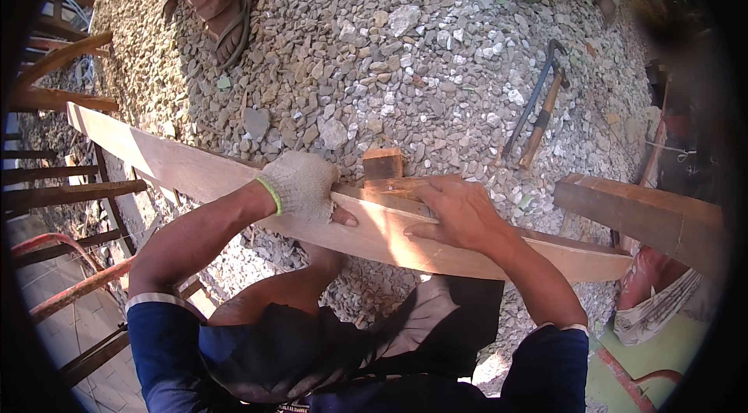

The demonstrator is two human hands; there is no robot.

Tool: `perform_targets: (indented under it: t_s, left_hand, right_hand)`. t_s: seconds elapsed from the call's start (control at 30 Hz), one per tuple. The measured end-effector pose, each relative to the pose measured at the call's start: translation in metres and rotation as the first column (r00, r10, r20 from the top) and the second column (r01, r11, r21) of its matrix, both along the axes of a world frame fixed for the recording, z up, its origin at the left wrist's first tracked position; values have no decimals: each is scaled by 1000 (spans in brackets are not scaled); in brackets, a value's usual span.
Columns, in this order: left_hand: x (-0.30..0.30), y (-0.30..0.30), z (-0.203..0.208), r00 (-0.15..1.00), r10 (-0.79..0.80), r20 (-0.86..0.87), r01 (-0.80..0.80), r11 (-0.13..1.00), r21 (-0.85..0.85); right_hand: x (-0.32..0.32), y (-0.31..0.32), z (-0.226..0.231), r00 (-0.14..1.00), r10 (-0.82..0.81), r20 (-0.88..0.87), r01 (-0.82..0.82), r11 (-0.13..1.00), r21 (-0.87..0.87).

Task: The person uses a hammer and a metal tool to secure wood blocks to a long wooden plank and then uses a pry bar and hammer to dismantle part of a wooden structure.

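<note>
A long pale wooden plank (366,230) lies on edge across my lap, running from the far left to the lower right. My left hand (300,191), in a knitted off-white glove with a green cuff, is closed over its upper edge, thumb on the near face. My bare right hand (463,214) is closed over the plank farther right, thumb on the near face and fingers over the top edge by a short wood strip (396,185). Just beyond the plank, between my hands, stands a squared wood block (383,165); its lower part is hidden.
On the gravel (343,62) at right lie a hammer (541,123) with a wooden handle and a blue pry bar (531,105). A thick timber beam (639,214) juts in from the right. Another person's sandaled foot (230,31) stands at upper left. Wooden slats (74,195) line the left.
</note>
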State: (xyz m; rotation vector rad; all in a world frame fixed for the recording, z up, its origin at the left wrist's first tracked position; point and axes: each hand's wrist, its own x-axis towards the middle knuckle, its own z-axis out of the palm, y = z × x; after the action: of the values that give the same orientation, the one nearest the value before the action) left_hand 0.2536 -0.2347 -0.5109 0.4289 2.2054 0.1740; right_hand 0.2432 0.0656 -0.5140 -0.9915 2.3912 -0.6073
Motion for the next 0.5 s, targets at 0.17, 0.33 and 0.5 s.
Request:
perform_targets:
  t_s: [0.17, 0.33, 0.5]
  left_hand:
    - [-8, 4, 11, 997, 23, 70, -22, 1000, -10]
    - [-6, 12, 14, 997, 17, 77, -17, 1000, -4]
    - [-9, 11, 4, 996, 52, 72, -50, 998, -24]
  right_hand:
    - [54, 12, -33, 934, -238, -266, 185, 960, -212]
    - [53, 18, -41, 947, -311, -82, 287, 933, -216]
    - [38, 22, -42, 952, -307, -1, 293, 911, -289]
